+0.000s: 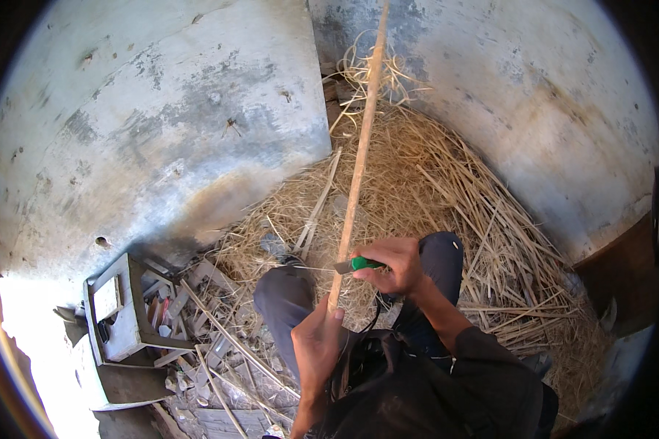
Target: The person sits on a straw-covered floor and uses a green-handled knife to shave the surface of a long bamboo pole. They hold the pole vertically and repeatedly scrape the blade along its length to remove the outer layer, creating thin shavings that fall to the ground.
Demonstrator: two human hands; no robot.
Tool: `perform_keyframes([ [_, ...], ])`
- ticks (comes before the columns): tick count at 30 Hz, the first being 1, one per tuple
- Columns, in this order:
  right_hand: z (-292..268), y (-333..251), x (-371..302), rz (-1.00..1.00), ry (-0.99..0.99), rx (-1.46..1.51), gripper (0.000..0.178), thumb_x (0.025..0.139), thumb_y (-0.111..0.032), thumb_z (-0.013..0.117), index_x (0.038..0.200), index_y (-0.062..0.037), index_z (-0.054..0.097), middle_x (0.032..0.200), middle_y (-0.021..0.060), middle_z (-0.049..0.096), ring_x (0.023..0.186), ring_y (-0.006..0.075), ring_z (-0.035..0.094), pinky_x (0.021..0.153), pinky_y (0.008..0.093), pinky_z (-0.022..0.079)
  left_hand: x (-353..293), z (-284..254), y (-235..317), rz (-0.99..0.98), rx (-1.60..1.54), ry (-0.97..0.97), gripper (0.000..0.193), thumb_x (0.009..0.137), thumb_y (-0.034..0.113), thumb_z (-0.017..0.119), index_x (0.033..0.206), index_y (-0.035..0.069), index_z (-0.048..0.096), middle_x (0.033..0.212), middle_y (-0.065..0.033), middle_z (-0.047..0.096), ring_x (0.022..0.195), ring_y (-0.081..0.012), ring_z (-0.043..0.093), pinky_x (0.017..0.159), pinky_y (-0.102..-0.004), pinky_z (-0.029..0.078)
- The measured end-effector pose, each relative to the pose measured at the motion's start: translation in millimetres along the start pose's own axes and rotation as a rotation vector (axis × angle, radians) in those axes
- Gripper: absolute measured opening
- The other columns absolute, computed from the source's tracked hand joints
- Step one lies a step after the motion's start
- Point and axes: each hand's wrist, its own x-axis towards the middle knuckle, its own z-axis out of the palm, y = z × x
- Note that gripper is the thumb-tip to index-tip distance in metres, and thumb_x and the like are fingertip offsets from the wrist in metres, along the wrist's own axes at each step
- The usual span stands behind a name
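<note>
A long, pale strip that looks like bamboo [361, 157] slants up and away from me, its near end between my knees. My left hand [318, 342] is closed around that lower end, thumb along the strip. In my right hand [397, 265] is a knife with a green handle [364, 263]. Its short, dark blade [343, 268] lies across the strip, just above my left hand. A thin, light shaving [314, 268] sticks out to the left of the blade. My right fingers wrap the handle and hide part of it.
Straw-like shavings [410, 157] heap up ahead, with curled ones near the wall corner. Split strips [498, 241] pile on the right. A battered box-like cabinet [128, 311] stands at left among rubble [223, 336]. Stained walls [198, 95] enclose the far side.
</note>
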Motion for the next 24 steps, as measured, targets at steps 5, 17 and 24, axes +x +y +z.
perform_keyframes([
  [5,-1.1,-0.7,5.7,-0.035,0.007,-0.046,0.037,0.088,-0.040,0.089,0.098,-0.0053,0.081,0.079,0.0078,0.077,0.062,0.0245,0.073,0.057,0.0357,0.054,-1.3,-0.9,2.7,-0.001,0.017,0.004,0.038,0.107,0.012,0.069,0.140,-0.005,0.069,0.086,-0.0040,0.068,0.086,-0.0073,0.057,0.078,-0.0272,0.051],
  [17,-18.3,37.6,21.8,0.046,0.121,-0.093,0.034,0.095,-0.035,0.083,0.101,-0.0011,0.082,0.085,0.0118,0.080,0.069,0.0229,0.078,0.062,0.0336,0.060,-18.5,-8.4,-2.8,-0.038,0.088,-0.012,0.037,0.106,0.012,0.070,0.138,-0.006,0.070,0.091,-0.0066,0.074,0.091,-0.0088,0.061,0.082,-0.0291,0.053],
  [24,-18.5,43.3,29.2,0.048,0.040,-0.109,0.029,0.091,-0.035,0.088,0.102,-0.0083,0.083,0.090,0.0072,0.083,0.074,0.0213,0.080,0.064,0.0320,0.061,-22.2,-17.8,-6.5,-0.113,0.088,-0.019,0.038,0.106,0.011,0.071,0.139,-0.006,0.069,0.104,-0.0085,0.079,0.102,-0.0098,0.064,0.091,-0.0287,0.054],
])
